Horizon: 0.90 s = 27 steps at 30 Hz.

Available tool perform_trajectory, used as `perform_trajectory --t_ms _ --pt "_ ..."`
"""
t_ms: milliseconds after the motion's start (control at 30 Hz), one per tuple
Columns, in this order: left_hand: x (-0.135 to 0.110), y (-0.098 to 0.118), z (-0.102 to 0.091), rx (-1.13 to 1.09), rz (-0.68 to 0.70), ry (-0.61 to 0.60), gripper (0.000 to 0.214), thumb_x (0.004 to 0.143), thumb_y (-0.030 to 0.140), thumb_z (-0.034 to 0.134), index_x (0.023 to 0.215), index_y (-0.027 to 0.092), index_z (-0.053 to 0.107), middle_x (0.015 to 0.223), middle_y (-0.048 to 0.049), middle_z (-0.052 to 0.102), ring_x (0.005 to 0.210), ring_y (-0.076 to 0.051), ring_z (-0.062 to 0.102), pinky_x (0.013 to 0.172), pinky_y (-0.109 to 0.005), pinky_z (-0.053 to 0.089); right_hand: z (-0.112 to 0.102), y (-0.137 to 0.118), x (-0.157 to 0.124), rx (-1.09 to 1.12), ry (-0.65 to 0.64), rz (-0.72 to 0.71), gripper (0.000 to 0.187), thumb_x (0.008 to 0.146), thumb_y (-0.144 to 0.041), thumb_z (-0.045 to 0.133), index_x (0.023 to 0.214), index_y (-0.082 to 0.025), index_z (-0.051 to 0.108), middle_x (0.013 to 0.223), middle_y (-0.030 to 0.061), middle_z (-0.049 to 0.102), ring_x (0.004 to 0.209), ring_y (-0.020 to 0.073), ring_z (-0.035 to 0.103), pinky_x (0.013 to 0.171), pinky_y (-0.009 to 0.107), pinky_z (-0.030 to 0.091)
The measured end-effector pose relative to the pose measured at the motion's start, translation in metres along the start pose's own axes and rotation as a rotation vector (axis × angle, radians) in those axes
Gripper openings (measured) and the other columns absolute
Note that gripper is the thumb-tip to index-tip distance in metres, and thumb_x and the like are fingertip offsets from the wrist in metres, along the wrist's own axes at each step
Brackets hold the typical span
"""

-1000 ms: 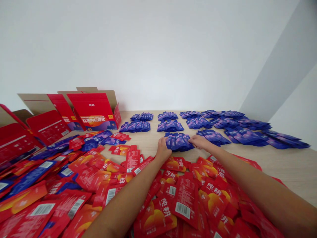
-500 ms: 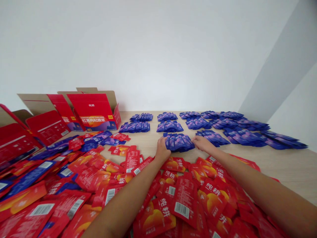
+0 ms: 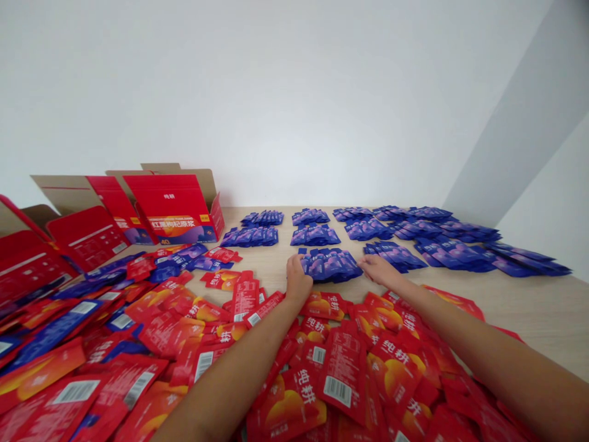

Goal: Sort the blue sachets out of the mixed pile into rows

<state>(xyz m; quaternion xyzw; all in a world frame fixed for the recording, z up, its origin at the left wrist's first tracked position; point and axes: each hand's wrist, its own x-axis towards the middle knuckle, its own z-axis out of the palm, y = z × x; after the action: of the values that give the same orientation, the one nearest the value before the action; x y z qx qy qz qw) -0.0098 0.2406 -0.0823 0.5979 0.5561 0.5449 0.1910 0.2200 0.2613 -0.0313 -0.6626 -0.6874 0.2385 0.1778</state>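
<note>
Directly ahead on the table lies a fanned row of blue pouches (image 3: 332, 265), overlapping one another. At its left end is my left hand (image 3: 299, 279), with the fingers curled on the outermost pouch. My right hand (image 3: 380, 271) is at the opposite end, its thumb and fingers pinched together at the edge of the last pouch. Below both forearms spreads a thick heap of red pouches (image 3: 343, 362) with orange fruit pictures and white barcodes. More blue pouch piles (image 3: 315, 234) lie in rows behind the one between my hands.
Open red cartons (image 3: 172, 205) stand at the back left, flaps raised. In front of them, blue pouches (image 3: 78, 313) are mixed among red ones. Further blue piles (image 3: 453, 253) extend to the right along the pale wooden table (image 3: 543, 307). A white wall (image 3: 294, 104) rises behind.
My left hand has shifted slightly left, and the left end of the blue row reaches a little further left. My right hand has moved slightly to the right.
</note>
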Motion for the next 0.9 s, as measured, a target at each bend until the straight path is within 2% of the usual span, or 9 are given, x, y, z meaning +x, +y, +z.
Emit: perform_trajectory --t_ms 333,500,567,633,767,833,900 --pt "0.001 -0.001 -0.001 -0.037 0.034 0.027 0.061 0.05 -0.008 0.043 0.103 0.02 0.051 0.111 -0.0068 0.052 0.115 -0.023 0.048 0.108 -0.042 0.035 0.0 0.001 -0.007 0.015 0.03 -0.032 0.022 0.084 -0.025 0.041 0.071 -0.017 0.057 0.04 -0.0051 0.044 0.04 0.0115 0.042 0.048 0.024 0.03" --pt "-0.001 0.0 -0.003 -0.05 0.133 0.047 0.059 0.055 -0.008 0.044 0.106 0.019 0.053 0.116 -0.0086 0.052 0.119 -0.023 0.047 0.11 -0.043 0.032 -0.012 -0.009 -0.029 0.028 0.076 -0.068 0.023 0.086 -0.032 0.039 0.081 -0.018 0.057 0.045 -0.0053 0.046 0.044 0.0138 0.046 0.051 0.025 0.033" --pt "-0.002 0.004 -0.006 -0.032 0.145 0.036 0.057 0.057 -0.008 0.045 0.106 0.02 0.054 0.118 -0.009 0.052 0.121 -0.023 0.047 0.111 -0.043 0.032 -0.021 -0.015 -0.049 0.028 0.087 -0.13 0.024 0.086 -0.034 0.038 0.083 -0.019 0.057 0.047 -0.0048 0.048 0.047 0.0148 0.048 0.052 0.026 0.035" --pt "0.001 0.01 -0.009 0.018 0.094 0.016 0.055 0.059 -0.007 0.048 0.107 0.019 0.054 0.118 -0.0092 0.053 0.12 -0.023 0.048 0.11 -0.042 0.034 -0.03 -0.023 -0.077 0.008 0.074 -0.225 0.023 0.086 -0.034 0.038 0.086 -0.02 0.057 0.053 -0.003 0.053 0.052 0.0158 0.052 0.054 0.026 0.037" --pt "0.022 0.032 -0.019 0.117 -0.04 -0.042 0.049 0.064 0.0 0.052 0.111 0.017 0.053 0.116 -0.0101 0.056 0.113 -0.023 0.054 0.102 -0.04 0.041 -0.033 -0.041 -0.151 -0.079 -0.036 -0.384 0.025 0.088 -0.032 0.036 0.088 -0.021 0.058 0.076 0.0039 0.066 0.069 0.0186 0.061 0.064 0.03 0.045" --pt "0.034 0.044 -0.033 0.156 -0.077 -0.093 0.048 0.066 0.002 0.052 0.112 0.015 0.053 0.116 -0.0113 0.059 0.11 -0.023 0.057 0.097 -0.037 0.044 -0.026 -0.048 -0.191 -0.076 -0.126 -0.44 0.027 0.091 -0.034 0.035 0.094 -0.021 0.059 0.088 0.0064 0.068 0.08 0.02 0.064 0.072 0.033 0.048" --pt "0.041 0.053 -0.056 0.205 -0.106 -0.153 0.046 0.066 0.003 0.051 0.111 0.014 0.055 0.117 -0.0128 0.061 0.111 -0.023 0.058 0.096 -0.034 0.045 -0.016 -0.054 -0.229 -0.063 -0.199 -0.482 0.032 0.093 -0.038 0.036 0.106 -0.022 0.06 0.104 0.009 0.068 0.095 0.0219 0.064 0.083 0.036 0.05"
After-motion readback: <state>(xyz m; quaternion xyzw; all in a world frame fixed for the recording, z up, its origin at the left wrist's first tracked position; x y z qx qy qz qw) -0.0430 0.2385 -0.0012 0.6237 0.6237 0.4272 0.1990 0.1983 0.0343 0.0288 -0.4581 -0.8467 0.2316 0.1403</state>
